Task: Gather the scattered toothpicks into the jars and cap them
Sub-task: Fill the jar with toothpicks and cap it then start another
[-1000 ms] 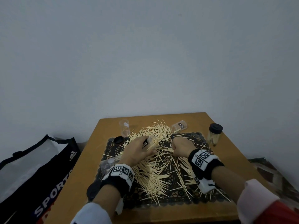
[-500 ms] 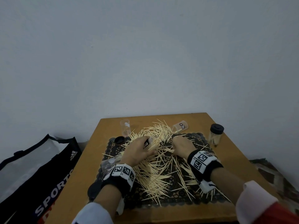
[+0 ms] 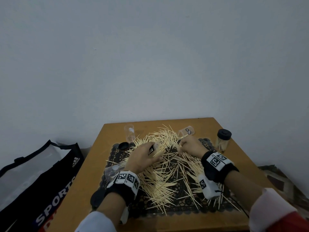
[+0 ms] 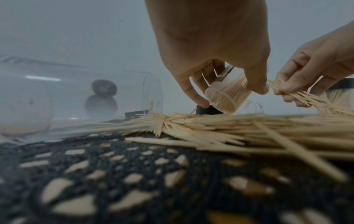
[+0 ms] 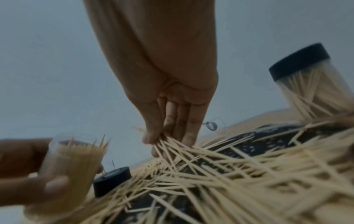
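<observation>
Several toothpicks [image 3: 165, 173] lie scattered over a dark lace mat [image 3: 182, 206] on a small wooden table [image 3: 242, 171]. My left hand [image 3: 143, 158] grips a clear jar [image 4: 226, 94] partly filled with toothpicks, tilted above the pile. My right hand [image 3: 189, 146] pinches a bunch of toothpicks [image 5: 164, 144] at the pile's far side, close to the jar's mouth [image 5: 76, 145]. A capped jar [image 3: 223, 139] full of toothpicks stands at the right. An upright clear jar [image 3: 129, 134] stands at the back left, another [image 3: 186, 131] lies on its side at the back.
A loose black cap [image 3: 123, 146] lies on the mat's far left corner, another black cap [image 5: 112, 180] sits beside the held jar. A clear jar [image 3: 112, 171] lies near my left wrist. A black sports bag [image 3: 38, 180] stands left of the table. A wall rises behind.
Both hands stay almost in place over the pile. My right hand has shifted slightly away from me, gathering toothpicks in its fingers.
</observation>
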Demonstrator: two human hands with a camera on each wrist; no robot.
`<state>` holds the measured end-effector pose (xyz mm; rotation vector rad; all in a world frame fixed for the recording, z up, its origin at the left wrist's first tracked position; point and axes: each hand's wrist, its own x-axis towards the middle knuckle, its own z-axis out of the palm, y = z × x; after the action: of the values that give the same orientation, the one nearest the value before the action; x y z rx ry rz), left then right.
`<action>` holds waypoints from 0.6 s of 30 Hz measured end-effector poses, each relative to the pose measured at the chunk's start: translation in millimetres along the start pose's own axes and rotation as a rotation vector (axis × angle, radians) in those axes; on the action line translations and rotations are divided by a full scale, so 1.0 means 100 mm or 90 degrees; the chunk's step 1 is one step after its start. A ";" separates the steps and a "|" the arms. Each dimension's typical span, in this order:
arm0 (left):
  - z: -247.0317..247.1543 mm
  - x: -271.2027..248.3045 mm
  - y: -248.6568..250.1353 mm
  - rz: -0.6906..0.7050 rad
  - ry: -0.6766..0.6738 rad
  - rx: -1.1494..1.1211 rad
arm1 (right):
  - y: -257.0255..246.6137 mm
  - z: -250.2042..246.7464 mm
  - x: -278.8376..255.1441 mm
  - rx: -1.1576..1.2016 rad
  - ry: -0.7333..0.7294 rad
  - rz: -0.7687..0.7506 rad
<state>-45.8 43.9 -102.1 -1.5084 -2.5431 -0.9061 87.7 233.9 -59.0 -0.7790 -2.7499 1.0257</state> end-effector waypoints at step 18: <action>-0.02 -0.02 0.10 0.021 0.002 -0.096 | -0.54 0.21 -0.05 0.669 0.130 -0.072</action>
<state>-36.7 44.6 -96.6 -1.5806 -2.4894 -1.1183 63.3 184.6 -41.0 -0.4775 -1.6535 1.9168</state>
